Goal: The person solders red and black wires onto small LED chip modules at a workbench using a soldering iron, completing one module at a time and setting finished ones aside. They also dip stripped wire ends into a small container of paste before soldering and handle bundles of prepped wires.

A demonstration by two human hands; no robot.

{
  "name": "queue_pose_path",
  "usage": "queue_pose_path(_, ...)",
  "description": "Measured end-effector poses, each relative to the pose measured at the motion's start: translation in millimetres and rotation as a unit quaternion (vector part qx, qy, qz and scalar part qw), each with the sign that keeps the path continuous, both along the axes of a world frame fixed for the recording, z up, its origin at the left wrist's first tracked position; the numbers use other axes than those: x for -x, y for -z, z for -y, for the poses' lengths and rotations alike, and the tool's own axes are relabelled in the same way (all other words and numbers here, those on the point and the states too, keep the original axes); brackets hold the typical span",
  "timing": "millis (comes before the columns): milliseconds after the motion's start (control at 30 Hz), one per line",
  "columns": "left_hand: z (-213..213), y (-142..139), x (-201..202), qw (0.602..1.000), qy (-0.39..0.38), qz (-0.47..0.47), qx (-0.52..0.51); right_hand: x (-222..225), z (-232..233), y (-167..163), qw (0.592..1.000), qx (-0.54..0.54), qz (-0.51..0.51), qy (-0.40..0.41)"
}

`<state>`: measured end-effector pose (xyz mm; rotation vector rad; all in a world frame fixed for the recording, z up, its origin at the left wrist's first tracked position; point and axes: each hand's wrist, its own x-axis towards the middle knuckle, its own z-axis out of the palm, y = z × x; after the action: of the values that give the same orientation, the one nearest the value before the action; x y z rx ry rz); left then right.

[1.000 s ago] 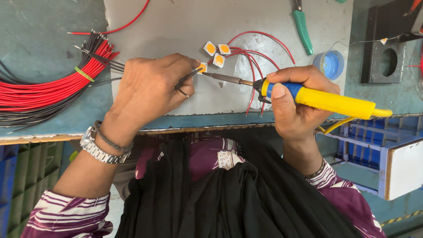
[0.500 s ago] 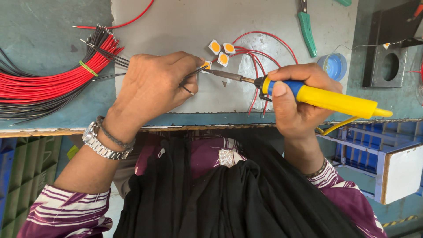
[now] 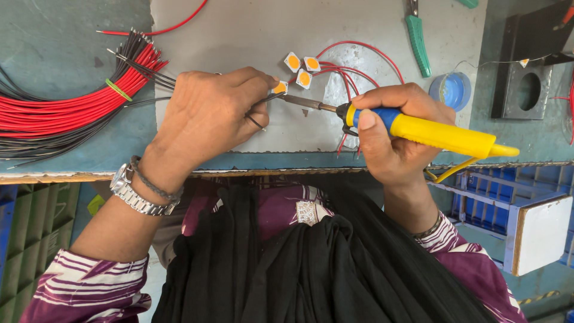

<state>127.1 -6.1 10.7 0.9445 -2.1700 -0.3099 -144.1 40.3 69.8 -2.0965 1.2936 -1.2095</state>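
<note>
**Soldering iron tip meets a small LED chip on the grey work mat**

The right hand (image 3: 391, 128) is clenched around the blue-and-yellow handle of a soldering iron (image 3: 418, 128), thumb laid along the blue collar. The iron lies nearly level, its metal tip pointing left and touching a small square LED chip (image 3: 280, 88) with an orange centre. The left hand (image 3: 212, 113) rests knuckles-up on the grey mat (image 3: 239, 30), its fingertips pinching a thin dark wire (image 3: 257, 113) right at that chip; whether the fingers also press the chip itself cannot be told.

Just above and to the right lie three more LED chips (image 3: 302, 69), close together, with red leads (image 3: 359, 54) looping away from them. A banded bundle of red and black wires (image 3: 66, 116) lies to the left on the bench. A green-handled tool (image 3: 417, 42) and a small blue round tub (image 3: 450, 90) lie beyond the right hand. A metal watch (image 3: 134, 194) sits on the left wrist.
</note>
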Motion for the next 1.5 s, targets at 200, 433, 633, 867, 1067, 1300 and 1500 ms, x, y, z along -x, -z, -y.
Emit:
queue_pose_path(200,0,-1,1,1.000,-0.002,0.002,0.005,0,0,-1,1.000,0.009,-0.027,-0.004)
queue_pose_path(433,0,-2,1,1.000,-0.006,0.010,0.006,-1,3,-5,0.999,0.026,-0.033,-0.022)
queue_pose_path(633,-1,-1,1,1.000,-0.006,0.018,0.007,-3,-1,-11,0.999,0.031,-0.025,-0.010)
queue_pose_path(867,-1,-1,1,1.000,-0.004,0.010,0.000,-7,2,-8,1.000,0.010,-0.024,-0.015)
queue_pose_path(1067,-1,-1,1,1.000,-0.007,0.016,0.011,-11,6,-13,0.998,0.037,-0.036,-0.033)
queue_pose_path(1300,0,-2,1,1.000,-0.006,0.014,0.007,-13,6,-20,0.997,0.047,-0.057,-0.028)
queue_pose_path(1500,0,-2,1,1.000,-0.006,0.014,0.004,-9,7,-21,0.997,0.045,-0.054,-0.024)
